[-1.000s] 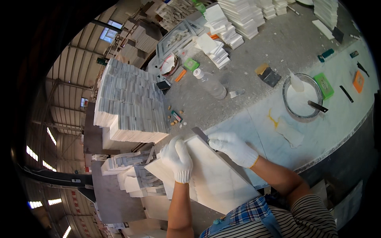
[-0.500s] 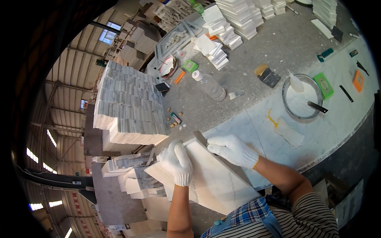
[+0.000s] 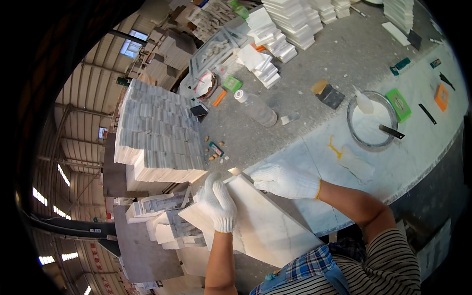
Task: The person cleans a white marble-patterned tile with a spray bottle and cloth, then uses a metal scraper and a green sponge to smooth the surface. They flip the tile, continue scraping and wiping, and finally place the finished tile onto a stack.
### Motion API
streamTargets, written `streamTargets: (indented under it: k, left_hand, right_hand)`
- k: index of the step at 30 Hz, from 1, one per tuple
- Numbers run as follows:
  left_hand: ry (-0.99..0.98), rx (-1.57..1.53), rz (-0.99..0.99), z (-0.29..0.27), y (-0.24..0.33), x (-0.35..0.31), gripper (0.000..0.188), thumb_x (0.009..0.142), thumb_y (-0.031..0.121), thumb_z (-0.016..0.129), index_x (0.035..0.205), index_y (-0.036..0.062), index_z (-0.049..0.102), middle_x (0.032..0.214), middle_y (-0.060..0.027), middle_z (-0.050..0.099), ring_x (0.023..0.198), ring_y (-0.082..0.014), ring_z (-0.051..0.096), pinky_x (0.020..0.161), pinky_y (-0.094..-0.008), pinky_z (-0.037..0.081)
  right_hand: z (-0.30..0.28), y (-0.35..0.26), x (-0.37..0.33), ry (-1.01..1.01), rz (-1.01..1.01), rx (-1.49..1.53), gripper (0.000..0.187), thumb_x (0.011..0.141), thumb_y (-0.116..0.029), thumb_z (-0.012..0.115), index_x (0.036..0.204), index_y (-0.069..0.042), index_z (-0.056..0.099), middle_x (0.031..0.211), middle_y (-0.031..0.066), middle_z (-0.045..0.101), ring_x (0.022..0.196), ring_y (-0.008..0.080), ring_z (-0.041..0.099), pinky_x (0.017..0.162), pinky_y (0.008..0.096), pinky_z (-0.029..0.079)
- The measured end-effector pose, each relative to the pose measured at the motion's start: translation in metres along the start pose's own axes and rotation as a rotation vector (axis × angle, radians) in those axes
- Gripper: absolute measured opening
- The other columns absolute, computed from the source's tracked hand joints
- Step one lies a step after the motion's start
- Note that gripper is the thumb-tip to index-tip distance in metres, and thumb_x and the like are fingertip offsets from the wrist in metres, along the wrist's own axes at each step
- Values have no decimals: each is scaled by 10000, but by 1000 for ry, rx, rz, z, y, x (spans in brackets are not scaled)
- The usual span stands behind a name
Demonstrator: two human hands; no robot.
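Note:
A white marble slab (image 3: 270,223) with faint grey veins leans tilted against my body. My gloved left hand (image 3: 216,202) is closed over its upper left edge, thumb lying on top. At the slab's far corner my gloved right hand (image 3: 286,181) is closed, pressing along the right-hand edge. Between its fingers and that edge shows a small grey and tan piece, apparently sandpaper (image 3: 234,171); most of it is hidden by the glove. Just beyond the hands lie several small tan lumps (image 3: 213,157) and a small green block (image 3: 216,149).
A tall stack of marble tiles (image 3: 162,132) stands to the left. On the bench are a clear bottle (image 3: 258,109), a bowl of white paste (image 3: 372,129) with a scraper (image 3: 392,132), a green box (image 3: 398,104) and a crumpled white glove (image 3: 356,162). White tile stacks (image 3: 290,24) rise behind.
My right hand has slid a little left and down along the slab's edge, and the piece in it now shows a tan end past the corner. The left hand keeps its hold.

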State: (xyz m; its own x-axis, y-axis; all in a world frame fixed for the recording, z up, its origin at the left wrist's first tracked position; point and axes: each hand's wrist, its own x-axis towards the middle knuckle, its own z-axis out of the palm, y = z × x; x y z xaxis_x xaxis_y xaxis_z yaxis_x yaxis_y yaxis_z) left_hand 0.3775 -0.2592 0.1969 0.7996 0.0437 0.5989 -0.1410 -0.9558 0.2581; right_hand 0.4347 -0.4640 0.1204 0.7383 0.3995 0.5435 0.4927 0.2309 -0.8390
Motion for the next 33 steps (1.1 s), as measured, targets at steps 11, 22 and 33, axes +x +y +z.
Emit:
streamTargets:
  k: [11, 22, 33]
  left_hand:
    - [33, -67, -4, -3, 5, 0, 364, 1001, 202, 557, 1170, -81, 712, 750, -156, 686, 679, -350, 639, 706, -439, 497]
    - [69, -67, 56, -2, 15, 7, 317, 996, 219, 517, 1055, -30, 704, 819, -155, 692, 706, -378, 642, 675, -451, 493]
    - [68, 56, 89, 5, -1, 0, 313, 1010, 243, 565, 1131, 8, 732, 784, -154, 674, 677, -369, 600, 718, -474, 453]
  right_hand:
    - [-6, -26, -1, -72, 290, -32, 231, 994, -179, 663, 1124, 8, 708, 1028, 200, 725, 940, 390, 685, 823, 438, 545]
    - [-36, -35, 6, -412, 119, -325, 200, 1012, -209, 635, 1103, -63, 736, 1053, 155, 728, 953, 368, 694, 825, 448, 552]
    - [-54, -33, -43, -48, 885, 345, 227, 1092, -229, 543, 1091, -45, 677, 890, 39, 681, 753, 78, 617, 648, 255, 508]
